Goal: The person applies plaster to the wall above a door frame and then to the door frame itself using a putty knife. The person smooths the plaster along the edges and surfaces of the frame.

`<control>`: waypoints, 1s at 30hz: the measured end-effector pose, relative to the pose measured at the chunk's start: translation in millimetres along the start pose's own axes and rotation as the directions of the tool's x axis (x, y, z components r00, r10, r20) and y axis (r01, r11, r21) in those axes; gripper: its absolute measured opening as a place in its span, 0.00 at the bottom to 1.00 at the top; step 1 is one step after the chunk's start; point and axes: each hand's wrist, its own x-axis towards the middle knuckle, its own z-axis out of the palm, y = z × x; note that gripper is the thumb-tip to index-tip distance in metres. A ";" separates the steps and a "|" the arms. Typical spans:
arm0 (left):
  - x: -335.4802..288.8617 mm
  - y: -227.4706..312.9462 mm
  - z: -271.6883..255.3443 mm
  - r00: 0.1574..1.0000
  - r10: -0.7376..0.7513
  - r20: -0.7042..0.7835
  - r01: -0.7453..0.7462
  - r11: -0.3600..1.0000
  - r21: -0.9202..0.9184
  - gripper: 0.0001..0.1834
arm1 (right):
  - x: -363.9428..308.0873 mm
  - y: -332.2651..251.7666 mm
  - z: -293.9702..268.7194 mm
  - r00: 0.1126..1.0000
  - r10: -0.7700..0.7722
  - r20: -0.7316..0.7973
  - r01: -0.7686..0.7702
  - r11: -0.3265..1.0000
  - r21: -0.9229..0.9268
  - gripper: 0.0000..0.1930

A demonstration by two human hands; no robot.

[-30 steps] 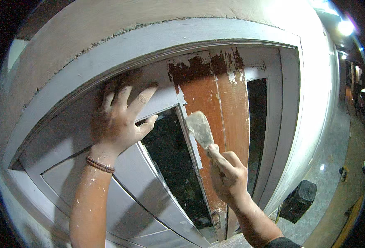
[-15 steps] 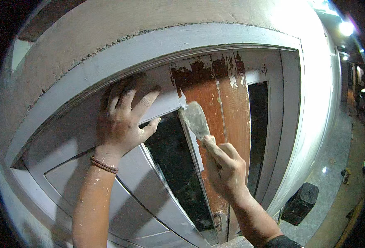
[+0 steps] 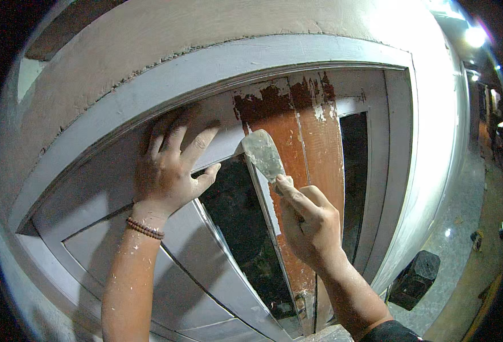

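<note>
My right hand (image 3: 311, 219) is closed around the handle of a paint scraper (image 3: 263, 154). The scraper's broad blade, smeared with pale residue, lies against the white paint beside the upper corner of a dark glass pane (image 3: 234, 228). To its right a brown wooden strip (image 3: 320, 148) shows bare, with ragged patches of white paint near its top. My left hand (image 3: 174, 162), fingers spread, rests flat on the white-painted door (image 3: 115, 199) left of the blade. Specks of paint dot the left forearm, and a beaded bracelet (image 3: 144, 228) circles that wrist.
A white frame (image 3: 228, 48) surrounds the door, with a rough-edged plaster wall (image 3: 217, 20) above it. A second narrow dark pane (image 3: 354, 171) stands right of the bare wood. On the floor at the lower right sits a black box-like object (image 3: 415, 280). Bright lamps (image 3: 475, 37) shine at upper right.
My right hand has shifted the scraper slightly left and up, so its blade now covers the pane's upper corner. My left hand has stayed in place.
</note>
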 end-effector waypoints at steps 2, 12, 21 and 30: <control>-0.8 0.0 -0.6 1.000 0.002 0.002 -0.002 1.000 0.010 0.38 | -2.2 -2.7 -2.3 1.000 -0.017 -0.024 0.017 1.000 -0.011 0.18; -0.7 -0.7 0.2 1.000 0.012 0.003 -0.012 1.000 0.015 0.38 | 5.1 -0.9 -0.9 0.998 -0.029 -0.054 0.027 0.999 -0.046 0.20; -0.4 -0.6 -0.2 1.000 0.010 -0.018 -0.010 1.000 0.006 0.37 | 7.0 0.8 1.0 1.000 -0.007 -0.030 0.004 0.998 -0.069 0.20; 0.1 -1.7 1.9 0.995 0.056 -0.084 -0.056 0.998 0.006 0.36 | 0.2 -2.1 0.3 0.999 -0.007 -0.041 0.004 0.998 -0.067 0.21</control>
